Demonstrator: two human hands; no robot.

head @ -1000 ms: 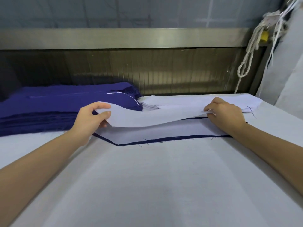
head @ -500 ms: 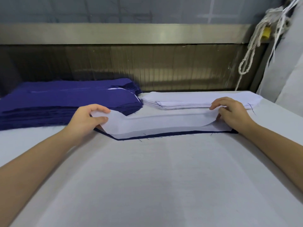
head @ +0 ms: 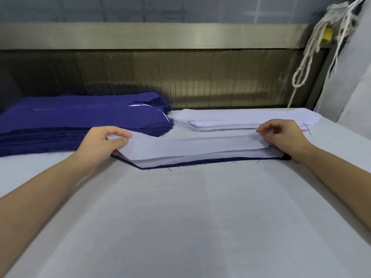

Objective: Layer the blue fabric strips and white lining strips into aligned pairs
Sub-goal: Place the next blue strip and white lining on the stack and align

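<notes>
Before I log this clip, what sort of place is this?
Probably a garment workshop's prep table: a stack of blue fabric strips, a stack of white lining strips, and a wide cloth-covered table.

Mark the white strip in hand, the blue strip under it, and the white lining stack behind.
white strip [head: 190,146]: head view, middle of its top face.
blue strip [head: 200,163]: head view, exposed near edge.
white lining stack [head: 241,120]: head view, top sheet.
</notes>
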